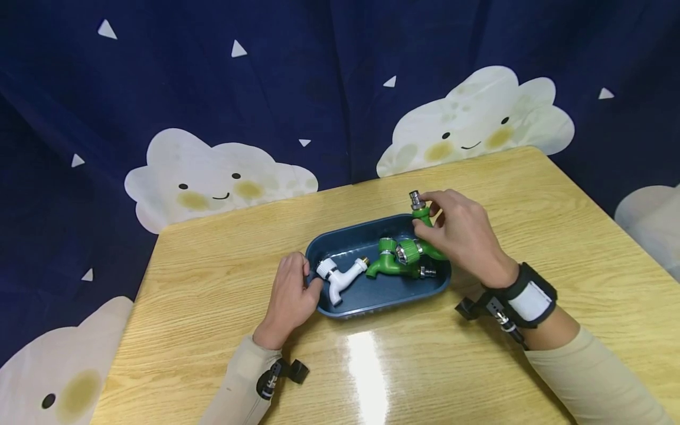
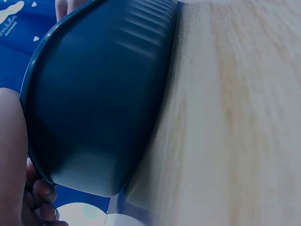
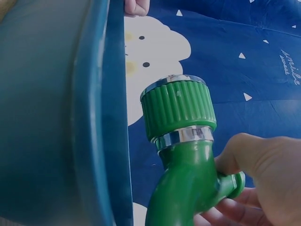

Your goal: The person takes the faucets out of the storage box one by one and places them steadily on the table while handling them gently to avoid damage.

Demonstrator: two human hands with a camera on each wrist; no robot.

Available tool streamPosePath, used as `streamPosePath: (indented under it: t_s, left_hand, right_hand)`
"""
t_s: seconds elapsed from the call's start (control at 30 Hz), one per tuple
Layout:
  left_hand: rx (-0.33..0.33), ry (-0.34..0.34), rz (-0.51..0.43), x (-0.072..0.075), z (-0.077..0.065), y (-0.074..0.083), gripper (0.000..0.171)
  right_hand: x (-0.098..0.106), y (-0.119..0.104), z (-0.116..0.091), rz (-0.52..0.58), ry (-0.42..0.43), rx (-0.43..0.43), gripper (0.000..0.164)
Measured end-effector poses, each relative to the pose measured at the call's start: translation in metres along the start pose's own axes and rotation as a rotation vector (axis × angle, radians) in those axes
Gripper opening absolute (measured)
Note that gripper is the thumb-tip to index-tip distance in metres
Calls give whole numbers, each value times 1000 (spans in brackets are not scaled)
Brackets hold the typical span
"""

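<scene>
My right hand [image 1: 467,233] pinches a green tap [image 3: 183,162] by its stem between thumb and fingers, holding it over the right end of a dark blue oval tub [image 1: 366,302]. The held tap's metal connector points up and away, and its ribbed round knob faces left. Inside the tub lie a second green tap [image 1: 390,267], partly covered by the held one, and a white tap [image 1: 344,281] with a brass end. My left hand [image 1: 289,298] grips the tub's left rim, thumb at the near side; the left wrist view shows curled fingers [image 2: 44,190] at the rim.
The tub stands on a light wood-grain table [image 1: 228,277]. Behind the table hangs a dark blue curtain [image 1: 340,88] printed with white clouds and triangles. A strap with a small camera [image 1: 531,301] is on the right wrist.
</scene>
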State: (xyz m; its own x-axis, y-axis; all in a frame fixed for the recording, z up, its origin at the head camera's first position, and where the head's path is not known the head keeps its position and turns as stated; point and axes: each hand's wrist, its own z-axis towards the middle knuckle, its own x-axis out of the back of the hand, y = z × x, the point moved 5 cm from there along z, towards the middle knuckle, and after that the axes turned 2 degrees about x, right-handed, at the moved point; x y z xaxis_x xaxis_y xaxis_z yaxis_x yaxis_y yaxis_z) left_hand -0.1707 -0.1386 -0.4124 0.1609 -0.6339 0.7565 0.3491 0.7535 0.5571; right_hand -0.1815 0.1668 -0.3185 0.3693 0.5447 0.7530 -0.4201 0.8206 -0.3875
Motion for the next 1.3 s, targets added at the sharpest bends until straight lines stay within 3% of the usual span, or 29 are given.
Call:
streamPosePath:
  t_s: [1.3]
  left_hand:
    - [2,2,-10,0,0,-1,14]
  right_hand:
    - [4,8,2,-6,26,-5,39]
